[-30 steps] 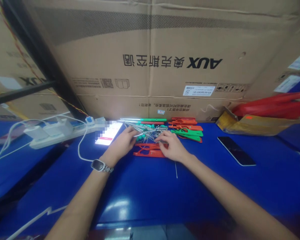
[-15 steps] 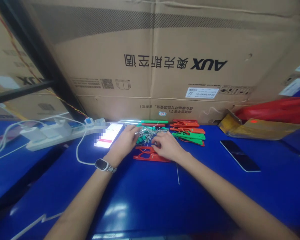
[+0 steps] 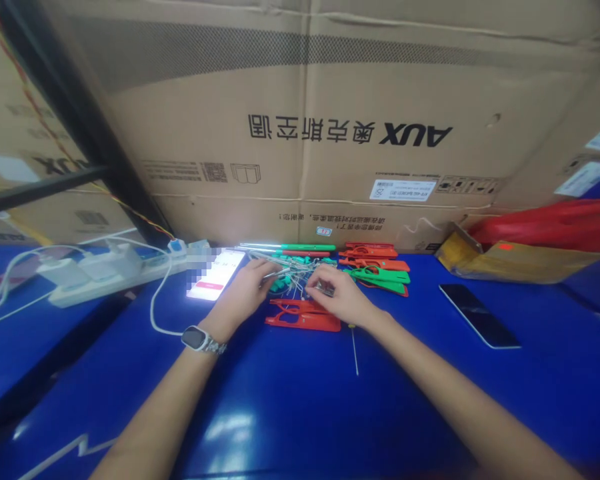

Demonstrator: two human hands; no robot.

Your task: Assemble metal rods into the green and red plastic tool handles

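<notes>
A large cardboard box [image 3: 300,87], its printing upside down, stands along the far edge of the blue desk [image 3: 290,407]. Toward the right end of that edge sits a low brown carton [image 3: 535,263] with red material [image 3: 555,223] behind and above it. A white power strip [image 3: 130,277] with plugs in it lies at the far left corner.

Both hands work near the middle of the far edge. The left hand [image 3: 245,293] is narrow, fingers drawn together at some slim metal rods [image 3: 275,273]; whether it grips one I cannot tell. The right hand [image 3: 343,297] is curled nearly closed.

A lit phone [image 3: 215,275] lies just left of the left hand; a dark phone [image 3: 477,317] lies well apart, toward the desk's right side.

Between the hands and beyond them spreads a tangled pile of green and metal parts [image 3: 291,279]. Red plastic pieces [image 3: 303,323] lie on its near side, partly under the right hand. More red pieces [image 3: 370,251] and some green pieces [image 3: 383,278] lie right of the pile, close to the far edge.

A green-handled tool [image 3: 307,247] lies along that edge. A thin rod [image 3: 355,353] points from beside the right wrist toward the near edge. Smallest is the metal piece [image 3: 325,289] held between the right thumb and fingers.
</notes>
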